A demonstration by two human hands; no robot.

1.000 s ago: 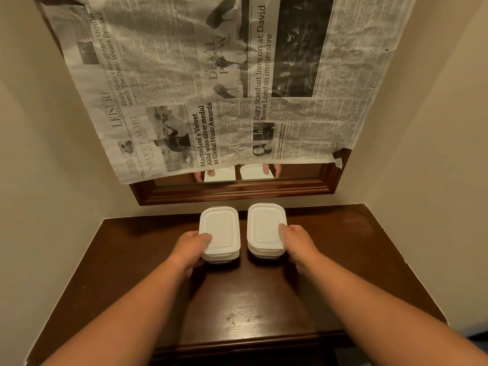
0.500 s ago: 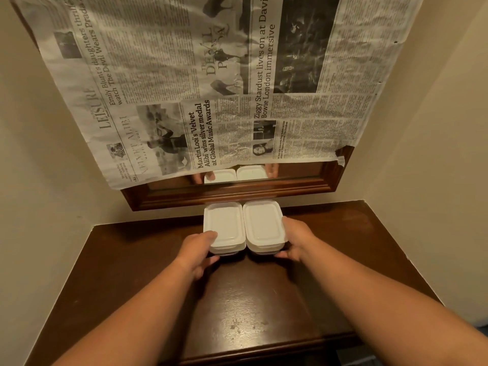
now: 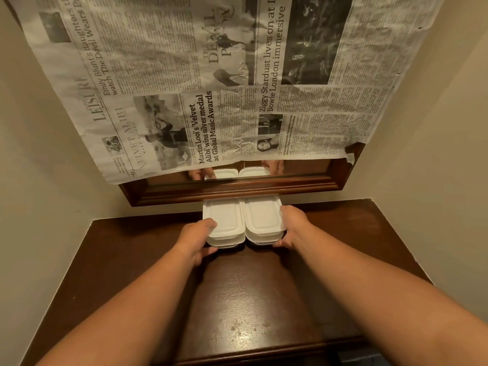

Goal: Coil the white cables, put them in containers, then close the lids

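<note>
White plastic containers, two of them with lids on, stand side by side at the 12 o'clock edge of the dark wooden table point(image 3: 126, 262). Their long sides touch, and their far ends reach under the bottom rail of the wooden mirror frame point(image 3: 237, 192).

The left hand point(image 3: 196, 240) grips the left container point(image 3: 224, 219) at its 7 o'clock corner: fingers curled over the lid's rim, thumb against the near wall below. The right hand point(image 3: 293, 225) grips the right container point(image 3: 261, 216) along its 3-to-5 o'clock side, with fingers on the lid edge and the thumb low at the near corner. Both forearms stretch in from 6 o'clock.

What lies inside cannot be told through the opaque lids.

A newspaper sheet point(image 3: 184, 75) hangs sideways at 12 o'clock and covers most of the mirror. The uncovered strip of glass beneath it reflects both lids and the fingers. Pale scuffs mark the tabletop toward 6 o'clock.
</note>
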